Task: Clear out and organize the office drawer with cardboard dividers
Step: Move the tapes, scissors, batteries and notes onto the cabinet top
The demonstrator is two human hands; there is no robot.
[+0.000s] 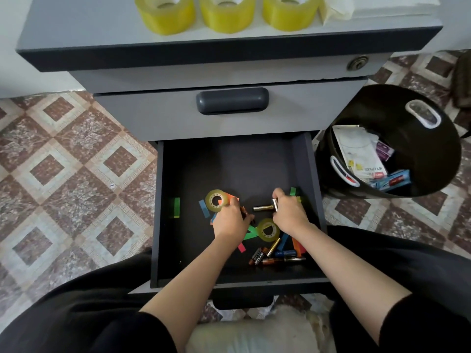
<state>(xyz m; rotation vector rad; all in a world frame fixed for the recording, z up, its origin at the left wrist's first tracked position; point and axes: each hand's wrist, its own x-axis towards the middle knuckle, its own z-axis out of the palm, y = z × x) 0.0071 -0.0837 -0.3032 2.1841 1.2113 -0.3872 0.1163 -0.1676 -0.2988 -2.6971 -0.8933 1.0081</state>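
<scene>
Open drawer [163, 200], front half: right hand [289, 212] grip closed on a small battery [262, 207], left hand [228, 220] curled beside a tape roll [216, 200], hold unclear; loose batteries [270, 259] likely dense, stiff, smooth, prone to roll, so pinch mid-barrel.

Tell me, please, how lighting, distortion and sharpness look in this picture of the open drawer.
Head view: soft, even light with no hard shadows; the drawer floor is dark, where the batteries glint; the wide-angle lens bows the cabinet top edge; the left hand and right hand show little motion blur.
</scene>
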